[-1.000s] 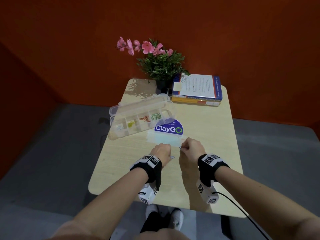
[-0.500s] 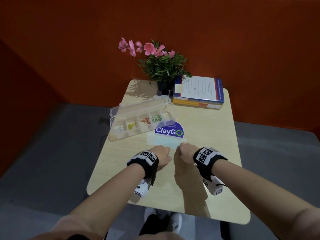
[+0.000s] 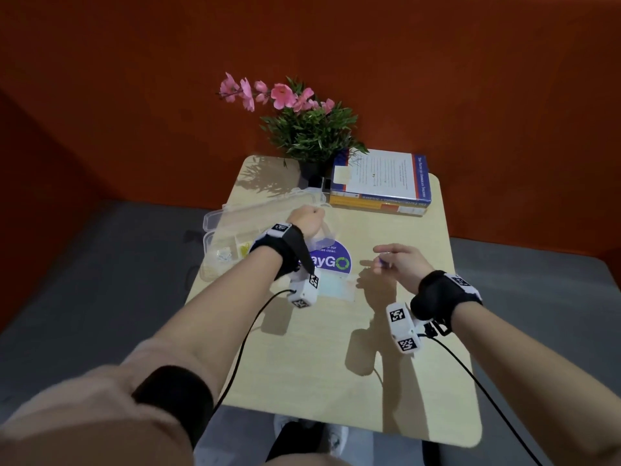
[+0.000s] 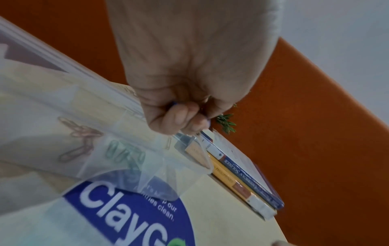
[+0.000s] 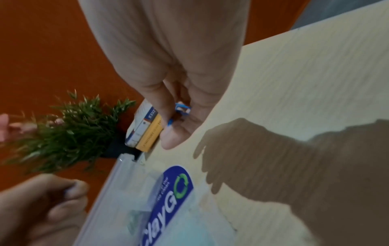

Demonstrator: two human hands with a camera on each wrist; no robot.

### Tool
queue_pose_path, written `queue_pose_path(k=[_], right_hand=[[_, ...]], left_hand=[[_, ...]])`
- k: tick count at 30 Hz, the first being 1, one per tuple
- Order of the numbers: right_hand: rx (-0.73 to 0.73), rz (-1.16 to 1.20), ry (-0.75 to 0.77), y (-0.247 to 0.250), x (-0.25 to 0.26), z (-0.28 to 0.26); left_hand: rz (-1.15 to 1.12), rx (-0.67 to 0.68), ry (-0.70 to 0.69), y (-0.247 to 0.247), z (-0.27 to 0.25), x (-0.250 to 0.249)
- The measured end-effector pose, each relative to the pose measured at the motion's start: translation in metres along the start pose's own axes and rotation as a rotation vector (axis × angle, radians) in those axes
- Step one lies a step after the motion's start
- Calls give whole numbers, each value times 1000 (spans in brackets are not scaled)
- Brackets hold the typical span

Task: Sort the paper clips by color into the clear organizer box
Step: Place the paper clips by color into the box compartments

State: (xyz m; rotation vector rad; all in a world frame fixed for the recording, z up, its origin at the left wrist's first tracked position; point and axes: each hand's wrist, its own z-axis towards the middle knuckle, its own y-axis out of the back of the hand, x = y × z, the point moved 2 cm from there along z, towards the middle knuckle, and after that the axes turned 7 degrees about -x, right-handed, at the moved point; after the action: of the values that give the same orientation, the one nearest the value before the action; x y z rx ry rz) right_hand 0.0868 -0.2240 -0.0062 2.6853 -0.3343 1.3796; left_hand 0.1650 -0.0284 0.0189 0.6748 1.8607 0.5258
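The clear organizer box (image 3: 235,227) lies open on the far left part of the pale wooden table (image 3: 403,364), its lid swung back toward the far side and its long row of small compartments running left to right. Its plastic is see-through, so the contents show through the walls: whitish clips (image 3: 223,254) in a left compartment, yellow clips (image 3: 244,249) in the next, and, in the left wrist view, orange clips (image 4: 82,143) and green clips (image 4: 124,153) in neighbouring compartments further right. The left hand (image 3: 305,220) hovers over the right end of the box with its fingers (image 4: 179,119) curled tightly together; a speck of blue shows between them, too small to tell for certain what it is. The right hand (image 3: 400,264) hangs above the table well to the right of the box, thumb and fingers pinching a few blue paper clips (image 5: 182,109), thin bent wire in bright blue. A round blue ClayGo sticker (image 3: 331,262) lies on the table just on the near side of the box, between the two hands. At the far edge stand a potted plant with pink flowers (image 3: 302,129) and, to its right, a stack of books (image 3: 379,183).
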Motion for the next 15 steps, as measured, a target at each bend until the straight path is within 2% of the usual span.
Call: queue_pose_path(k=[3,7,12,15], right_hand=[[-40,80,-39,1,9,3],[-100,179,-125,0,12,8],[-92,47,-153,-8,-2,11],[-70,-44,-142,-17,-3,11]], left_hand=[[12,31,40,-4,12,-5],[140,39,75,-7,20,-12],[221,100,114,-4,25,-19],[167,73,138,-4,32,-16]])
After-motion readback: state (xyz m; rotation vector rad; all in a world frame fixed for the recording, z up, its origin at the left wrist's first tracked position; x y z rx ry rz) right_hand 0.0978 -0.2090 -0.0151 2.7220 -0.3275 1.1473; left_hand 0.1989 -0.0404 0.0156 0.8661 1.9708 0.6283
